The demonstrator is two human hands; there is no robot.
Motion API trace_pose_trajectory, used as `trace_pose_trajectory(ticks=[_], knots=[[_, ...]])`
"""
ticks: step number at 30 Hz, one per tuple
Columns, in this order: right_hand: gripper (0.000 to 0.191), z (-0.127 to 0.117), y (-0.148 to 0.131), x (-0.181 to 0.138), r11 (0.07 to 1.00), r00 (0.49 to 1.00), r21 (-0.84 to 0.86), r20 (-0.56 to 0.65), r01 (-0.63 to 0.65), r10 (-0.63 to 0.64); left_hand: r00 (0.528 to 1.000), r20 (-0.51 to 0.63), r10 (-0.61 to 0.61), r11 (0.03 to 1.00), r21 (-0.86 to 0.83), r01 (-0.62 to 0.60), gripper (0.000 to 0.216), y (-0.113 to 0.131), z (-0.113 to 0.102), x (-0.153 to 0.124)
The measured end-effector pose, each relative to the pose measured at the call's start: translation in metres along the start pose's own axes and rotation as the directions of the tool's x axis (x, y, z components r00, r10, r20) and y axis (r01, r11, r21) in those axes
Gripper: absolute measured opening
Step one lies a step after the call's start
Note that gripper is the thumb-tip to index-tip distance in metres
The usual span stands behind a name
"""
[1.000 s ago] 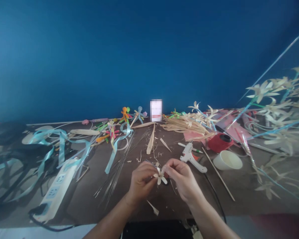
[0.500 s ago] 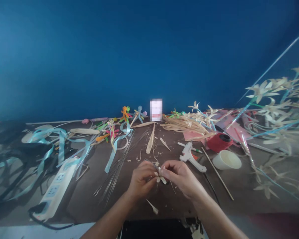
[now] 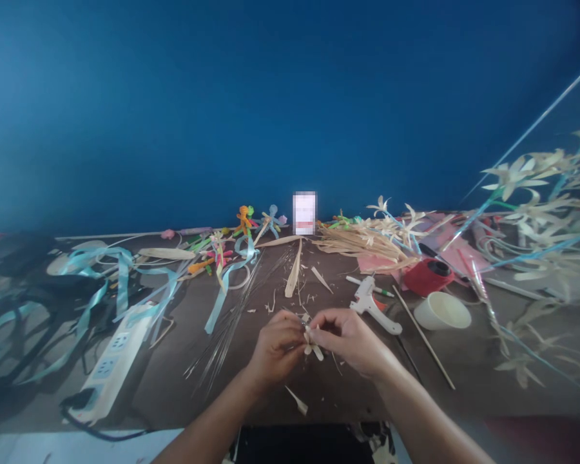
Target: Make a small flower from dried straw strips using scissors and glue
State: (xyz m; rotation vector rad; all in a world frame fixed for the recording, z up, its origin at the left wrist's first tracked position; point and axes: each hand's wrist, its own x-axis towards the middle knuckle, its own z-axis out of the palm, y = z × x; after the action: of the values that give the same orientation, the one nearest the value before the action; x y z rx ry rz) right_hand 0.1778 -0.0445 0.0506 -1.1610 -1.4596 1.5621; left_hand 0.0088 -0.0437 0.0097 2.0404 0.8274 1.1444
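Note:
My left hand [image 3: 275, 346] and my right hand [image 3: 350, 340] meet above the brown table [image 3: 251, 386], both pinched on a small pale leaf flower [image 3: 312, 346] held between their fingertips. A few cream petals stick out below the fingers. A thin bit of wire shows at the top of my left fingers. A cut leaf scrap [image 3: 297, 400] lies on the table just under my hands.
A white glue gun [image 3: 371, 305], a white cup [image 3: 442, 311], a red spool [image 3: 428, 276] and a thin stick [image 3: 423, 337] lie to the right. Thin wires [image 3: 232, 316], blue ribbons [image 3: 125, 283] and a power strip [image 3: 109, 364] lie left. Dried leaf strips [image 3: 357, 243] and finished flower stems [image 3: 536, 212] fill the right.
My hands have drawn slightly closer together and moved up a little around the flower; fewer petals show. The rest has not moved.

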Motion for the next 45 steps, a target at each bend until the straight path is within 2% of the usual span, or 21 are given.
trace_pose_trajectory(ticks=[9,15,19,25,29,32,35,38,45], knots=[[0.015,-0.002,0.002,0.004,1.0,0.998,-0.019,0.06,-0.01,0.011,1.0,0.01,-0.005,0.999,0.036,0.005,0.007,0.002,-0.004,0.002],[0.016,-0.006,-0.001,0.006,0.999,0.993,-0.042,0.116,0.01,-0.005,0.996,0.086,-0.022,0.998,0.056,0.017,0.007,0.003,-0.007,0.005],[0.017,-0.006,0.003,0.01,0.998,0.989,0.023,0.138,-0.058,0.054,0.991,0.133,-0.003,0.998,0.068,-0.006,0.009,0.006,-0.011,0.009],[0.02,-0.001,0.009,0.019,0.976,0.99,0.174,0.077,-0.131,0.119,0.987,0.148,0.065,0.995,0.071,-0.076,0.009,0.007,-0.016,0.019],[0.022,0.001,0.007,0.023,0.963,0.989,0.224,0.048,-0.149,0.141,0.987,0.147,0.065,0.994,0.076,-0.077,0.012,0.004,-0.015,0.022],[0.027,0.001,0.006,0.024,0.959,0.991,0.252,0.041,-0.133,0.126,0.991,0.124,0.044,0.996,0.071,-0.053,0.011,0.0,-0.013,0.021],[0.033,-0.002,0.006,0.024,0.945,0.996,0.316,0.021,-0.09,0.088,0.999,0.041,0.005,0.996,0.084,-0.008,0.009,-0.006,-0.011,0.02],[0.031,-0.005,0.009,0.024,0.928,0.999,0.37,-0.019,-0.038,0.048,0.999,-0.04,-0.018,0.996,0.083,0.021,0.01,-0.011,-0.012,0.02],[0.022,-0.007,0.015,0.03,0.971,0.999,0.238,-0.038,-0.021,0.031,0.998,-0.041,-0.056,0.997,0.042,0.057,0.011,-0.017,-0.009,0.021]])
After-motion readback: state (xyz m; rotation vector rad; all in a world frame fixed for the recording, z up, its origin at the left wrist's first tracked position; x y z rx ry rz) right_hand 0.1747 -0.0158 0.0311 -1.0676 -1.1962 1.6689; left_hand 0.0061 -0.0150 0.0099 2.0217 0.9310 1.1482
